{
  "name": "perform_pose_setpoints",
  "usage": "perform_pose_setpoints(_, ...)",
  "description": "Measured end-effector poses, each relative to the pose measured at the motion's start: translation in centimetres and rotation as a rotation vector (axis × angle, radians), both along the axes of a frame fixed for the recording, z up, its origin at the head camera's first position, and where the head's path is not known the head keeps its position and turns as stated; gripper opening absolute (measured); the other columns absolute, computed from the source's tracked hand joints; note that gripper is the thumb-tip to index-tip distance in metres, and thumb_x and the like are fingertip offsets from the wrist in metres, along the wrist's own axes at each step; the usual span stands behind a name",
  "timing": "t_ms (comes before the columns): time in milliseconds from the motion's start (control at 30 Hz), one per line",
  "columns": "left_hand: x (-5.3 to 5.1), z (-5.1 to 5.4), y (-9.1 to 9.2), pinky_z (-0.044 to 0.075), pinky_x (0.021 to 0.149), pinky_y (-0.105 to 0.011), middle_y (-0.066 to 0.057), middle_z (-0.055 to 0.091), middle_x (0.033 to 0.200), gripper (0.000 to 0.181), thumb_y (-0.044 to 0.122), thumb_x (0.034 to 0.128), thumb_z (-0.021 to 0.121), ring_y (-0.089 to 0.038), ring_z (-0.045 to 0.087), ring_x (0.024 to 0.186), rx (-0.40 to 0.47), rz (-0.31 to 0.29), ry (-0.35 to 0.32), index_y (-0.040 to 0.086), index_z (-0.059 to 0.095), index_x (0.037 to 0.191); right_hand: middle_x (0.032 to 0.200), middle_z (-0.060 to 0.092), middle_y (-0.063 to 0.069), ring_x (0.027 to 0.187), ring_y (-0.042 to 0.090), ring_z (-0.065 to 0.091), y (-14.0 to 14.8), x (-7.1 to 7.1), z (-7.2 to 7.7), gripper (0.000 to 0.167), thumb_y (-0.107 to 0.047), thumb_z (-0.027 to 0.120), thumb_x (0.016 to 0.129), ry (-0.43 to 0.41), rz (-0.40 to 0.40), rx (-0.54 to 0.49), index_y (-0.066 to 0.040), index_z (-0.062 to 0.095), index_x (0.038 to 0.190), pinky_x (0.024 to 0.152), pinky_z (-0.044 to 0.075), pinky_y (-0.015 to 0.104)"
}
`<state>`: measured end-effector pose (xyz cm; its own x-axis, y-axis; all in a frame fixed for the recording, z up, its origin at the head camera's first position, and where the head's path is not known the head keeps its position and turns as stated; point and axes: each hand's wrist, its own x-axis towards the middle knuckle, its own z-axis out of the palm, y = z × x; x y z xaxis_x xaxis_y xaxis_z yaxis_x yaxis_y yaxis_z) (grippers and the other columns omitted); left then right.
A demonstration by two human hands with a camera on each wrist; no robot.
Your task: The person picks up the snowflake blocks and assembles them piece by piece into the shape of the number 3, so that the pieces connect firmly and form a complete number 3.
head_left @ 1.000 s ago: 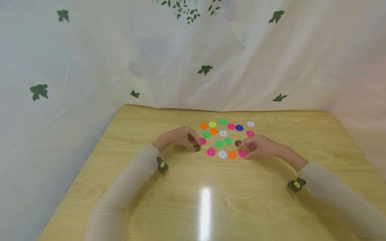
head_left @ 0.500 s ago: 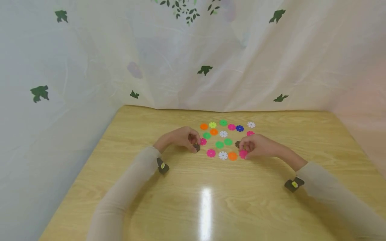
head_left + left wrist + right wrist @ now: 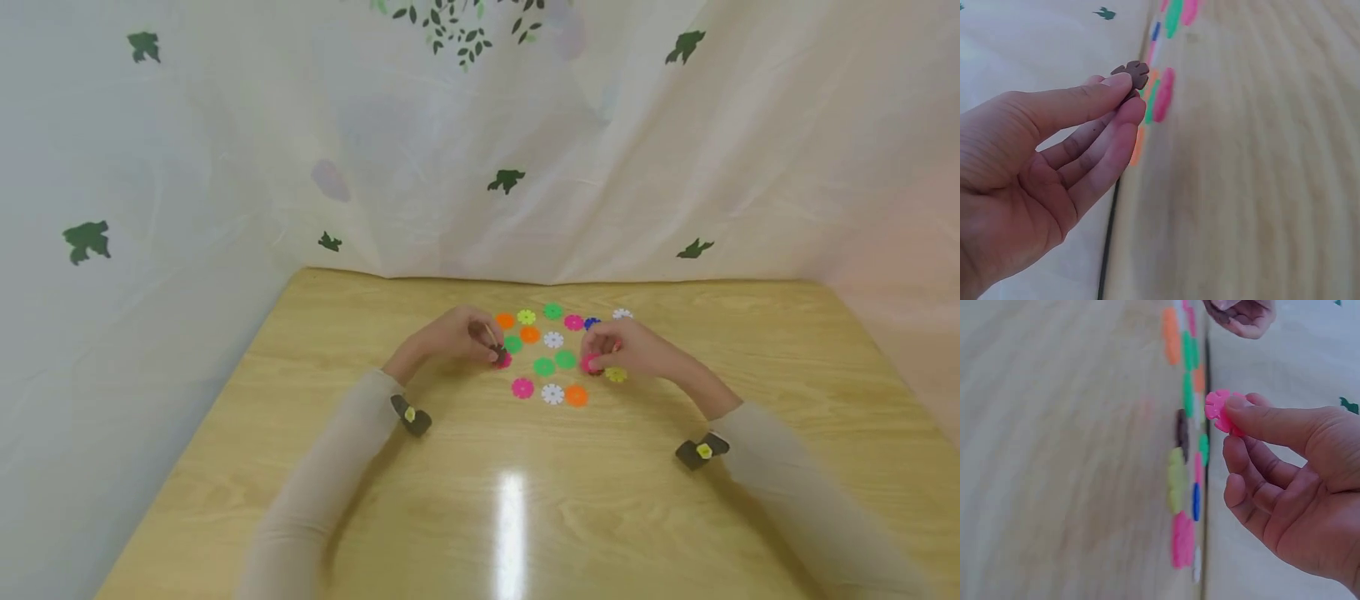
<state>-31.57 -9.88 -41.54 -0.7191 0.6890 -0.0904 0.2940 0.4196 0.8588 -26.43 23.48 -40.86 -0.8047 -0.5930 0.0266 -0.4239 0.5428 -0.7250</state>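
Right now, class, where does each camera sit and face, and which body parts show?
Head: on the head, facing forward and down at the table; sleeves, left hand, right hand show.
Left wrist: worn there, facing the left hand pinching a brown disc.
Right wrist: worn there, facing the right hand pinching a pink disc.
Head and right wrist views share both hands.

A curtained-off table corner; whether in a home, a studio or elsewhere cannot be told. Beyond the left hand (image 3: pixel 456 335) and right hand (image 3: pixel 633 346) hangs pale cloth (image 3: pixel 420 142), printed with dark birds (image 3: pixel 507 181) and, higher up, leaves (image 3: pixel 471 36). Cloth also stands to either side of them. Beneath them is a wood-grain table (image 3: pixel 420 517), a bright reflection (image 3: pixel 512 533) showing nearer the person.
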Motion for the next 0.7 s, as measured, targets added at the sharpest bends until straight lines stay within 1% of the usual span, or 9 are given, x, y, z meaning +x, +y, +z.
perform_pose_setpoints(67,-0.2,0.4,0.4,0.06,0.078,-0.027,-0.01,0.076,0.096,0.019,-0.001,0.0849,0.079,-0.014,0.071,0.086,0.044,0.024,-0.014,0.001,0.071,0.102,0.089,0.073,0.008,0.08,0.015,0.064,-0.3,-0.4,0.5,0.014,-0.001,0.077,0.088,0.027,-0.032,-0.01,-0.001,0.073,0.101,0.071,0.055,0.023)
perform_pose_setpoints(167,-0.4,1.4,1.2,0.063,0.081,-0.039,-0.01,0.074,0.097,0.021,-0.003,0.0865,0.077,-0.016,0.072,0.086,0.147,0.063,-0.07,-0.003,0.069,0.106,0.094,0.075,0.008,0.083,0.015,0.065,-0.8,-1.0,1.4,0.017,-0.004,0.075,0.091,0.05,-0.09,-0.022,-0.002,0.074,0.108,0.072,0.055,0.023)
perform_pose_setpoints(267,-0.5,2.6,2.1,0.062,0.086,-0.051,-0.01,0.071,0.095,0.021,-0.005,0.0874,0.074,-0.017,0.072,0.082,0.257,0.103,-0.129,-0.005,0.067,0.107,0.096,0.074,0.009,0.085,0.017,0.065,-1.6,-1.5,2.6,0.018,-0.008,0.074,0.093,0.044,-0.149,-0.081,-0.003,0.075,0.11,0.072,0.055,0.024)
perform_pose_setpoints(300,-0.6,3.0,2.4,0.061,0.088,-0.053,-0.01,0.07,0.094,0.021,-0.006,0.0876,0.074,-0.018,0.073,0.081,0.293,0.113,-0.144,-0.006,0.066,0.108,0.097,0.074,0.009,0.086,0.018,0.065,-1.8,-1.7,3.1,0.017,-0.009,0.073,0.094,0.042,-0.163,-0.113,-0.003,0.075,0.11,0.073,0.055,0.024)
perform_pose_setpoints(400,-0.6,4.4,3.2,0.061,0.087,-0.052,-0.009,0.069,0.091,0.02,-0.004,0.0876,0.074,-0.019,0.074,0.078,0.374,0.148,-0.159,-0.004,0.065,0.106,0.097,0.073,0.009,0.086,0.02,0.066,-2.6,-2.0,4.5,0.017,-0.009,0.073,0.094,0.037,-0.195,-0.247,-0.001,0.073,0.109,0.074,0.059,0.025)
perform_pose_setpoints(500,-0.6,5.5,3.8,0.061,0.087,-0.05,-0.008,0.069,0.091,0.02,-0.003,0.0875,0.074,-0.021,0.074,0.077,0.441,0.185,-0.165,-0.002,0.066,0.106,0.096,0.074,0.005,0.087,0.019,0.069,-3.3,-2.2,5.6,0.017,-0.009,0.074,0.093,0.035,-0.224,-0.359,0.0,0.071,0.107,0.077,0.061,0.028)
perform_pose_setpoints(533,-0.7,5.8,4.0,0.061,0.087,-0.05,-0.008,0.069,0.091,0.02,-0.003,0.0875,0.074,-0.021,0.073,0.076,0.46,0.197,-0.165,-0.001,0.067,0.106,0.095,0.074,0.003,0.086,0.019,0.069,-3.5,-2.2,5.9,0.017,-0.009,0.075,0.093,0.033,-0.236,-0.387,0.0,0.071,0.107,0.078,0.061,0.03)
perform_pose_setpoints(667,-0.9,6.7,4.4,0.058,0.091,-0.056,-0.008,0.068,0.09,0.02,-0.003,0.0883,0.073,-0.02,0.072,0.075,0.526,0.228,-0.167,0.0,0.068,0.107,0.093,0.075,-0.001,0.085,0.018,0.071,-3.9,-2.3,6.7,0.019,-0.01,0.076,0.092,0.041,-0.258,-0.46,0.001,0.068,0.105,0.079,0.061,0.03)
perform_pose_setpoints(700,-0.9,6.9,4.5,0.059,0.09,-0.055,-0.008,0.069,0.089,0.02,-0.003,0.0885,0.073,-0.019,0.072,0.074,0.538,0.232,-0.162,0.0,0.068,0.107,0.093,0.075,-0.001,0.085,0.017,0.071,-4.0,-2.3,6.8,0.019,-0.009,0.076,0.092,0.047,-0.257,-0.473,0.001,0.068,0.105,0.08,0.061,0.029)
